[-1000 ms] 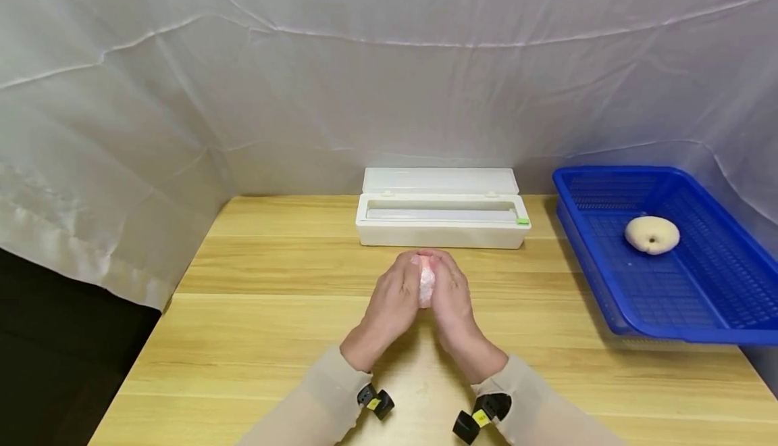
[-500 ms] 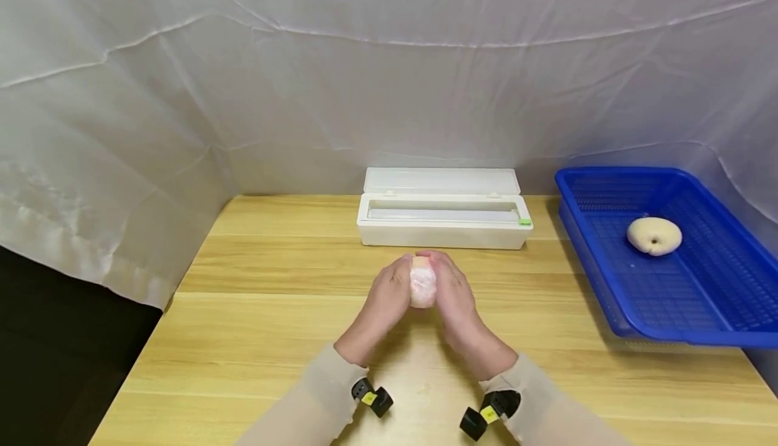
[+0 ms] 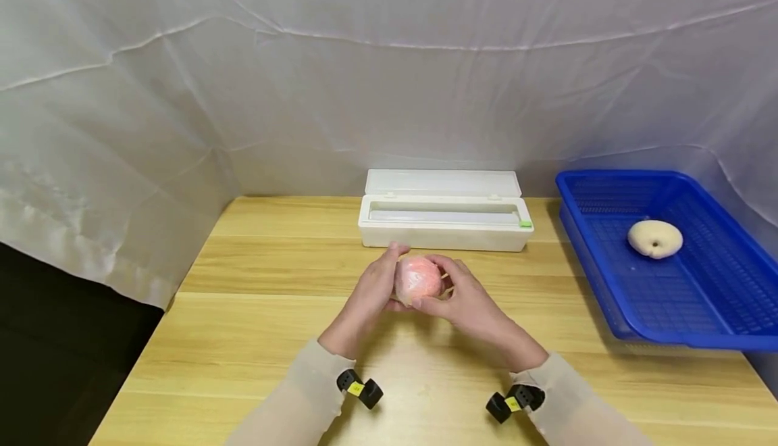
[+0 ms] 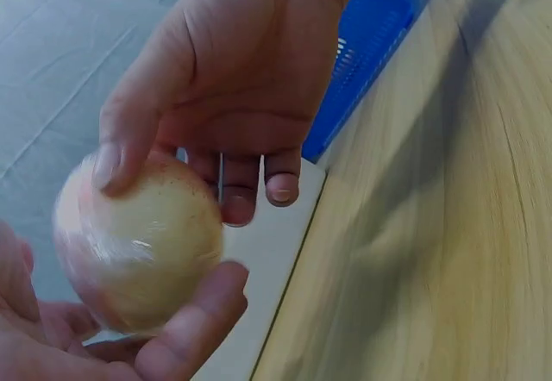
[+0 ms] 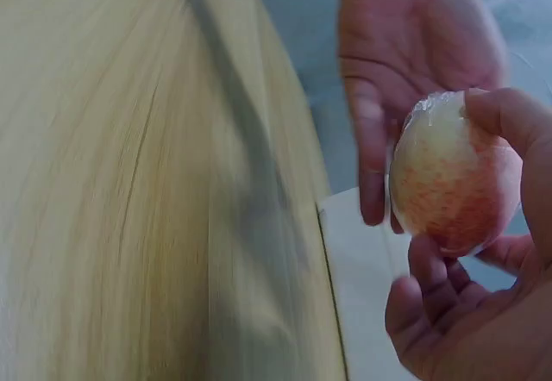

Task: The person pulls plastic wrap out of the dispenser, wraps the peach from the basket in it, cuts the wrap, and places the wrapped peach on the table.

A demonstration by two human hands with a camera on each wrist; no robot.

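A round pink and yellow fruit (image 3: 418, 278) in clear film is between the two hands above the table. My right hand (image 3: 474, 304) grips it, thumb at the near side, fingers at the far side. In the right wrist view, the right hand (image 5: 483, 329) has its thumb on top of the fruit (image 5: 453, 174) and fingers curled below. My left hand (image 3: 369, 287) is at the fruit's left side; the left hand (image 5: 410, 45) shows a flat palm with fairly straight fingers. The left wrist view shows the film's glossy wrinkles on the fruit (image 4: 142, 243).
A long white box (image 3: 446, 238), lid raised, stands behind the hands with a white roll inside. At the right, a blue basket (image 3: 608, 290) holds a pale, flat, round fruit (image 3: 655, 238). Grey cloth (image 3: 389, 94) hangs behind the wooden table (image 3: 255, 344).
The hands have parted from cupping the fruit between both palms. My right hand has turned and now grips it with thumb and fingers, and more of the fruit's pink surface shows.
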